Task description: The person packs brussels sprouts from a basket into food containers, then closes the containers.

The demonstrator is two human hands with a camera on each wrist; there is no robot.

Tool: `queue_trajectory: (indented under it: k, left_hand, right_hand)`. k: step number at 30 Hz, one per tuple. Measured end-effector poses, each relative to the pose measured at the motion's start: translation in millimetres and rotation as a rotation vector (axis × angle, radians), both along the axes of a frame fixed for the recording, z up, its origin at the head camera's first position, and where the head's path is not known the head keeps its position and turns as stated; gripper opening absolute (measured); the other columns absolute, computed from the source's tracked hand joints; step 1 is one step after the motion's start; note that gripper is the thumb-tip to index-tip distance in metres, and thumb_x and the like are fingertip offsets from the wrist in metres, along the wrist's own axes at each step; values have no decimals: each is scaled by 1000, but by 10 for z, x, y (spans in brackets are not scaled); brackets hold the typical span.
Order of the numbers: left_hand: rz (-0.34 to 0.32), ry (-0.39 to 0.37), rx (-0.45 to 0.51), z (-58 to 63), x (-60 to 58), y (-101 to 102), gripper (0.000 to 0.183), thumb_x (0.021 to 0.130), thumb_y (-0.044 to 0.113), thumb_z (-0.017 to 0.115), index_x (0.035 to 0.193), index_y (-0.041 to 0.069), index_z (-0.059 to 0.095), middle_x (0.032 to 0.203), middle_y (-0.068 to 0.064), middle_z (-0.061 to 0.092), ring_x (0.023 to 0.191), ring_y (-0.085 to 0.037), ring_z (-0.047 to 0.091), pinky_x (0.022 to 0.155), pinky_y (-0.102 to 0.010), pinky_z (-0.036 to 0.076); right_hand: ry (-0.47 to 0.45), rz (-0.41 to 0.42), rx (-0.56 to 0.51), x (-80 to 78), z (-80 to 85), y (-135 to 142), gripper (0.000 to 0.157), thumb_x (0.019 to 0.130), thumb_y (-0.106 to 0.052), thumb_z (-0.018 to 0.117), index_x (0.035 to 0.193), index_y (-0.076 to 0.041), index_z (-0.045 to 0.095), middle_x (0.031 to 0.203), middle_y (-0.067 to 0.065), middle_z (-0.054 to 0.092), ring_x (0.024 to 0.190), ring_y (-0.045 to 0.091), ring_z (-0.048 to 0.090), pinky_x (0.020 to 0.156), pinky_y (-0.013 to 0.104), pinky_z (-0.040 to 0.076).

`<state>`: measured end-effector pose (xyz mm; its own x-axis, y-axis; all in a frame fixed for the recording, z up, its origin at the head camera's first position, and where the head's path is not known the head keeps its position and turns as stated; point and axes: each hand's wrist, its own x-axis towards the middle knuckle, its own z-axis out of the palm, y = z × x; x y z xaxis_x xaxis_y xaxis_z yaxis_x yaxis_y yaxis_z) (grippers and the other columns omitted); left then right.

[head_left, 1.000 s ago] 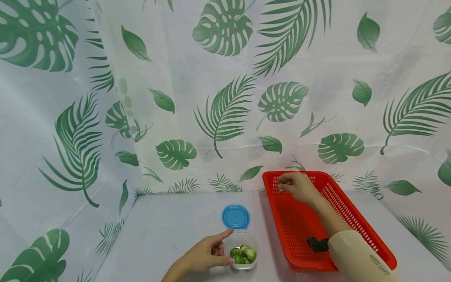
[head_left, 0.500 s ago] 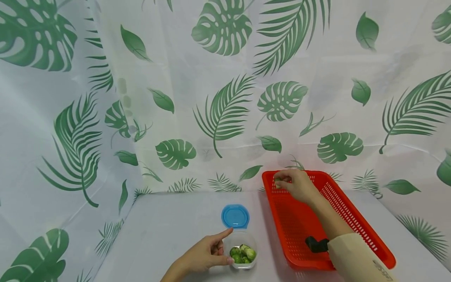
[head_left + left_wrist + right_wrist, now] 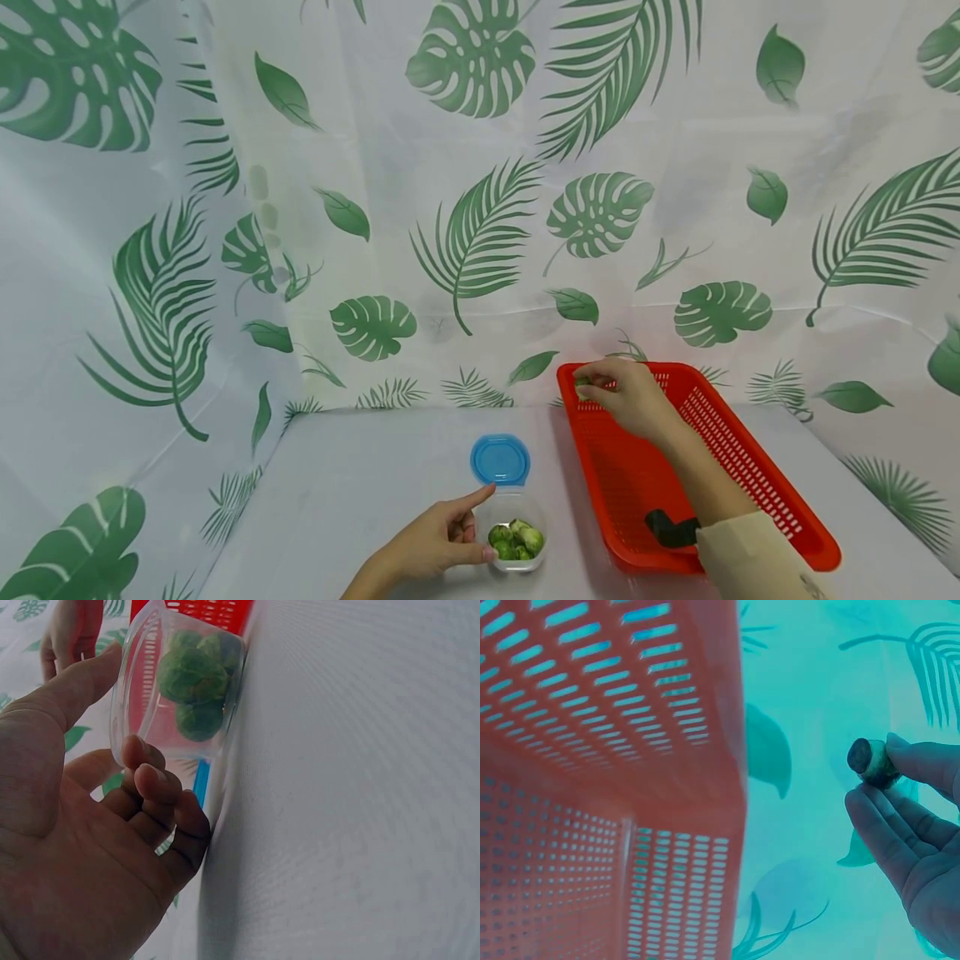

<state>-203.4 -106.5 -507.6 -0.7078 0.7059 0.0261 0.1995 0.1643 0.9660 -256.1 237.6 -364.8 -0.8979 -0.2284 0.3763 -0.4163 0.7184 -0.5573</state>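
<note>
My left hand [image 3: 435, 540] holds a small clear plastic container [image 3: 534, 505] on the table, thumb and index finger spread across its rim. Several green Brussels sprouts [image 3: 517, 540] lie inside; in the left wrist view, sprouts [image 3: 193, 679] show through the container's wall, and the other fingers are bent beside it. Over the far left corner of a red basket [image 3: 611, 517], my right hand [image 3: 633, 398] pinches one Brussels sprout [image 3: 874, 762] between thumb and fingertips. Its brown cut end faces the right wrist camera.
A blue lid [image 3: 500, 459] lies on the white table [image 3: 375, 475] just behind the container. The basket has slotted, raised walls and stands to the right. A leaf-printed sheet [image 3: 480, 250] rises behind the table. A black device [image 3: 670, 529] sits at the right wrist.
My right hand has moved slightly left with the sprout, toward the basket's far left corner. My left hand and the container have stayed in place.
</note>
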Motion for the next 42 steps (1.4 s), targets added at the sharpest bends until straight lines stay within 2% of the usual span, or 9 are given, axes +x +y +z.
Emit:
queue_trajectory:
  k: [11,17,32,37,42]
  left_hand:
    - [-7,-5,11,-6,-8,-3,80,95,18,78,163,15,36,85,-1,53,63,-4,39,56,-17,35]
    - [-9,-2,14,0,-7,-5,79,95,17,78,163,15,36,85,0,53,63,-4,39,56,-17,35]
    - [-24,1,15,11,-2,-2,81,95,19,77,163,11,34,83,3,56,61,-3,38,56,-17,35]
    - [-27,-11,18,2,-4,-2,81,95,18,77,163,12,34,83,4,55,61,-3,38,56,-17,35]
    - [-26,-11,16,2,-4,-1,81,95,19,78,163,12,34,83,4,55,61,-3,38,56,-17,35]
  right_hand:
    - [23,15,-16,182,62,-159,21,95,-12,76,116,-18,77,101,-2,69,97,20,63,77,26,58]
    - [36,20,-30,269,97,-214,21,96,-13,76,116,-20,77,107,-4,71,97,18,66,82,30,60]
    - [173,39,-62,602,136,-352,28,92,-8,79,115,-24,78,110,-9,72,96,9,68,81,24,60]
    - [182,79,-96,691,154,-417,29,91,-5,80,114,-22,78,110,-10,72,93,7,70,79,24,60]
    - [181,80,-98,762,129,-470,31,90,-5,80,115,-22,78,110,-10,71,94,5,70,80,21,59]
